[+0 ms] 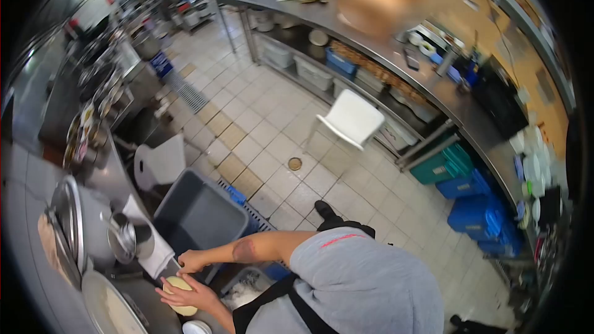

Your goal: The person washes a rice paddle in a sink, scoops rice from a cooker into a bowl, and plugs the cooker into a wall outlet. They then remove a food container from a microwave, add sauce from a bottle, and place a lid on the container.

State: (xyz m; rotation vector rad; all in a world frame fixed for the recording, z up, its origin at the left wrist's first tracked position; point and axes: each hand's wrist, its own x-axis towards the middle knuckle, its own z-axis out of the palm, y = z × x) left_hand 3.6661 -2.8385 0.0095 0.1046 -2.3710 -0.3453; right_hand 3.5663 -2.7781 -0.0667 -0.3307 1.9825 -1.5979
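A pale yellow round piece, possibly dough, lies low at the left over the metal worktop. My left hand rests on it with the fingers apart, covering part of its surface. Just above it, my right hand is closed near the round piece's upper edge; what its fingers hold, if anything, is too small to tell. A white folded cloth and a metal pot with a handle are beside the hands. Small white dishes sit below them.
Below the arms is a container of white material. A grey bin stands beside the worktop, near a white chair. Another white chair stands on the tiles before a long steel counter. A large pot is at far left.
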